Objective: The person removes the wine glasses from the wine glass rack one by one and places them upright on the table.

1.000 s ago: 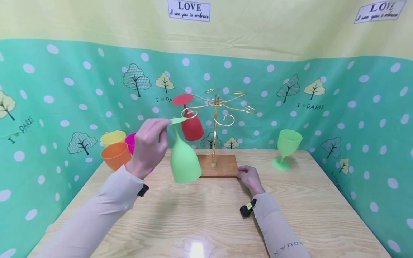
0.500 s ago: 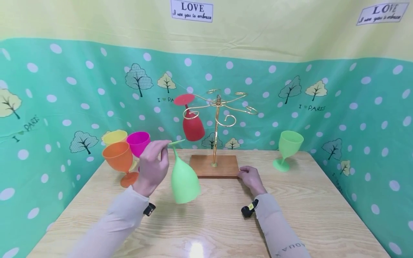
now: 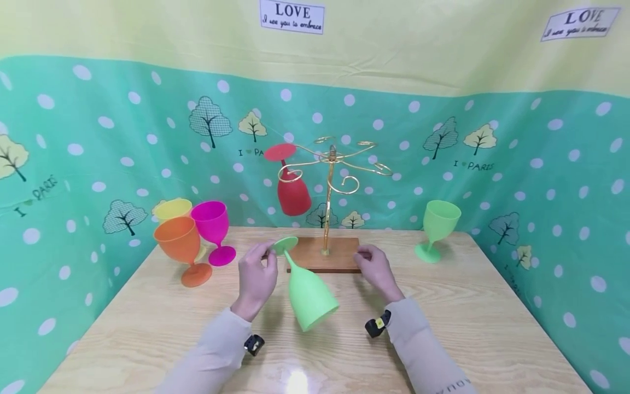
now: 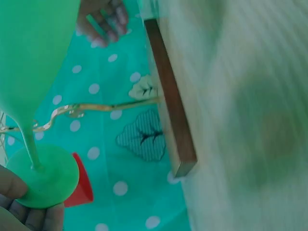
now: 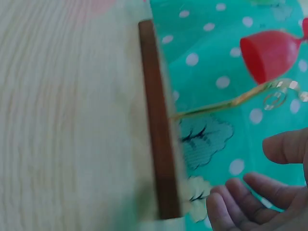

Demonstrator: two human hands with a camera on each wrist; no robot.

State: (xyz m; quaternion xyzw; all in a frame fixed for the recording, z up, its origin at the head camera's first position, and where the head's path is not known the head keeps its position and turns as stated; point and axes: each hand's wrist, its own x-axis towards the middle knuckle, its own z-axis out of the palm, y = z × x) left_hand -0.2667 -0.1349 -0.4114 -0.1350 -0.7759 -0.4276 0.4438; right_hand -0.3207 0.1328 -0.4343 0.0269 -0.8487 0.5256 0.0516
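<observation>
My left hand (image 3: 258, 276) pinches the foot of a light green goblet (image 3: 309, 295) between thumb and fingers. The goblet hangs tilted, bowl down and to the right, above the table in front of the rack's wooden base (image 3: 339, 254). In the left wrist view the thumb lies on the green foot (image 4: 45, 175). My right hand (image 3: 376, 268) is by the base's right end; in the right wrist view its fingers (image 5: 240, 202) are loosely bent, apart from the wood, holding nothing. A red goblet (image 3: 293, 194) hangs upside down from a curled arm of the gold rack (image 3: 327, 202).
Orange (image 3: 179, 241), magenta (image 3: 211, 221) and yellow (image 3: 172, 209) goblets stand upright at the left of the table (image 3: 443, 328). Another green goblet (image 3: 440, 221) stands upright at the right. A patterned curtain (image 3: 384, 109) closes the back and sides.
My left hand has come down and to the right with the green goblet, which now tilts more. My right hand has lifted slightly off the base's corner.
</observation>
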